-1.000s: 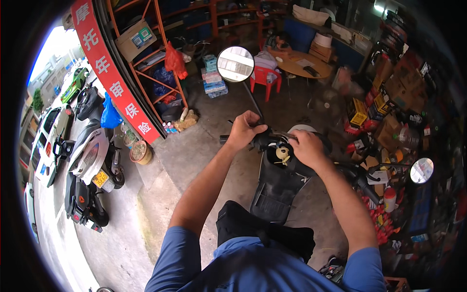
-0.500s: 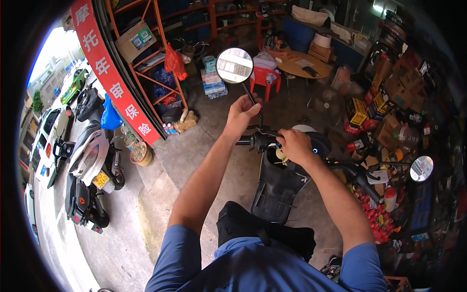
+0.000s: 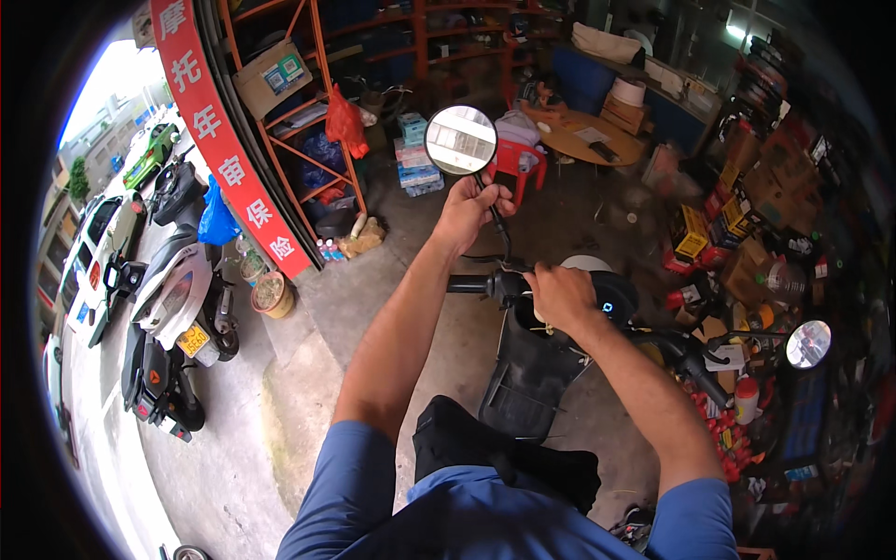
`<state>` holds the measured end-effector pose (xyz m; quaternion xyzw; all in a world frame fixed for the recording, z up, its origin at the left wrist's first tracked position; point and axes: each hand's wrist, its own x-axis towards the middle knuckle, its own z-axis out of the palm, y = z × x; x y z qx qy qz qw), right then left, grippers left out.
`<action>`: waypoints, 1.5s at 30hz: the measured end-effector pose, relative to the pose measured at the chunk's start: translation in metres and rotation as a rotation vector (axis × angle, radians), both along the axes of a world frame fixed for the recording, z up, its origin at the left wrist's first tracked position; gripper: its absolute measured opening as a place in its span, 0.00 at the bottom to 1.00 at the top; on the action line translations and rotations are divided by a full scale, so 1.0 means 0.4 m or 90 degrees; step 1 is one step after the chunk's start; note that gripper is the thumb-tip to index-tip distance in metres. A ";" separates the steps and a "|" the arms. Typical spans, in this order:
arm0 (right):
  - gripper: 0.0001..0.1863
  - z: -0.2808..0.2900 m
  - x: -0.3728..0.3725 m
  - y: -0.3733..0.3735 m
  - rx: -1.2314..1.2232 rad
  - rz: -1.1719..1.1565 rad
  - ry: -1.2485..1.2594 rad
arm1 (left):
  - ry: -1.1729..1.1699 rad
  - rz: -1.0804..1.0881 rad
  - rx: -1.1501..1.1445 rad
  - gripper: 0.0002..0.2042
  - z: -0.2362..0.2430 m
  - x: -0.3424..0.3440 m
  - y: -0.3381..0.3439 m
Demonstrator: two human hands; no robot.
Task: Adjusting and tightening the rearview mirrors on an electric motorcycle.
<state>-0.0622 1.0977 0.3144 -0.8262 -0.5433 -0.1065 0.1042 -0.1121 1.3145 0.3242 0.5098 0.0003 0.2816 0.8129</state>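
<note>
A round scooter mirror [image 3: 460, 140] stands upright on its thin black stem [image 3: 502, 229], above the left end of the handlebar. My left hand [image 3: 474, 211] is closed around that stem, just beneath the mirror. The stem runs down to the black handlebar [image 3: 467, 283]. My right hand [image 3: 563, 297] is closed beside the left grip's inner end, by the lit dashboard [image 3: 611, 303]; what its fingers hold is hidden. Under my hands is the scooter's dark front panel [image 3: 527, 373]. A second round mirror [image 3: 808, 345] sticks out at the right.
Cartons and loose parts [image 3: 728, 219] are piled along the right. A red plastic chair [image 3: 518, 163] and a round wooden table [image 3: 597, 140] stand ahead. Orange shelving [image 3: 322, 56] rises at the far left. Outside, parked scooters [image 3: 168, 317] and potted plants [image 3: 271, 294] line the left.
My left hand sits closer beneath the mirror, its thumb higher on the stem. My right hand stays closed at the handlebar. The whole view has shifted slightly.
</note>
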 end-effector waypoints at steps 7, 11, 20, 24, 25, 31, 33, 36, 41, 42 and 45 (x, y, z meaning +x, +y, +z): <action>0.17 -0.011 0.017 0.000 0.004 0.050 -0.011 | 0.022 0.047 0.036 0.03 -0.013 -0.013 0.003; 0.17 -0.019 0.036 0.001 0.016 0.070 -0.019 | 0.014 0.062 0.051 0.03 -0.017 -0.016 0.008; 0.14 -0.015 0.177 0.023 0.072 0.208 0.002 | 0.016 0.111 0.155 0.04 0.011 -0.055 -0.032; 0.14 -0.023 0.178 0.029 0.084 0.222 0.025 | -0.004 0.082 0.132 0.05 0.006 -0.066 -0.020; 0.14 -0.026 0.176 0.029 0.093 0.219 0.036 | -0.011 0.086 0.149 0.05 -0.001 -0.067 -0.014; 0.15 -0.013 0.144 0.016 0.100 0.136 0.094 | -0.024 0.070 0.181 0.06 0.008 -0.058 -0.017; 0.16 -0.007 0.124 0.015 0.102 0.114 0.107 | -0.019 0.062 0.194 0.07 0.008 -0.066 -0.014; 0.16 0.004 0.108 0.016 0.064 0.063 0.131 | -0.007 0.109 0.224 0.06 0.005 -0.071 -0.016; 0.13 -0.004 0.106 0.008 0.057 0.072 0.149 | -0.008 0.140 0.226 0.05 -0.013 -0.077 -0.027; 0.12 -0.002 0.096 0.010 0.045 0.052 0.157 | -0.041 0.143 0.224 0.05 -0.019 -0.077 -0.026; 0.10 0.005 0.070 0.010 0.041 0.027 0.146 | -0.042 0.162 0.214 0.06 -0.023 -0.080 -0.029</action>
